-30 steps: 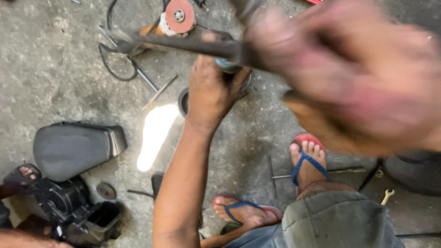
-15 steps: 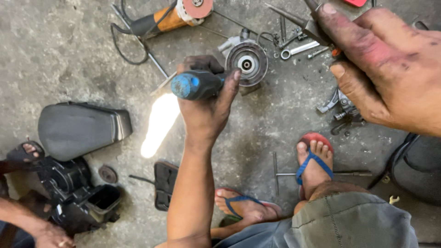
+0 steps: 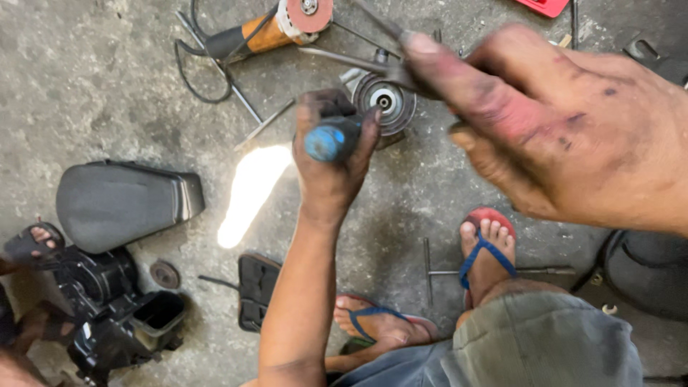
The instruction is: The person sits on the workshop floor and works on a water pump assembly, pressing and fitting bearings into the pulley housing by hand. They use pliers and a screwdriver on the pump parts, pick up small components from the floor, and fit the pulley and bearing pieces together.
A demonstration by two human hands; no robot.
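My left hand (image 3: pixel 331 168) is shut around the blue-ended body of an angle grinder (image 3: pixel 324 141), which it holds upright over the concrete floor. The grinder's round metal head (image 3: pixel 387 102) faces up, just right of my fingers. My right hand (image 3: pixel 573 136) is close to the camera and blurred. It grips a slim metal tool (image 3: pixel 342 57) whose end lies over the grinder's head. I cannot tell if the tool touches the head.
An orange angle grinder (image 3: pixel 261 34) with a red disc and a black cable lies at the top. A black seat-shaped cover (image 3: pixel 122 204) and a black plastic housing (image 3: pixel 115 315) sit at the left, beside another person's sandalled foot (image 3: pixel 29 244). My feet wear blue-strapped sandals (image 3: pixel 487 247). A T-handle wrench (image 3: pixel 502 272) lies nearby.
My right hand has swung left with the slim tool, bringing its end over the grinder's head. My left hand keeps its grip on the grinder.
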